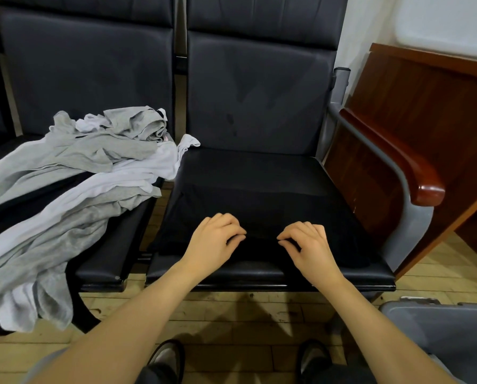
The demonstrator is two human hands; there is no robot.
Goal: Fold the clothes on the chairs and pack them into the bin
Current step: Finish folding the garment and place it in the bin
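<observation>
While scanning from 9 o'clock: 1 heap of grey and white clothes sprawled over the left chair, unfolded, spilling off its front edge toward the floor. At 12 o'clock, black garment spread flat on the right chair, hard to outline against the dark seat; long axis apparently running 9 to 3 o'clock. Left hand and right hand both resting on its near edge, fingers curled, seemingly pinching cloth, set narrowly, almost touching at centre; neither nearer. Probably mid-fold: near edge likely to travel toward 12 o'clock. Grey bin at 4 o'clock, contents out of view, closer to the right hand.
</observation>
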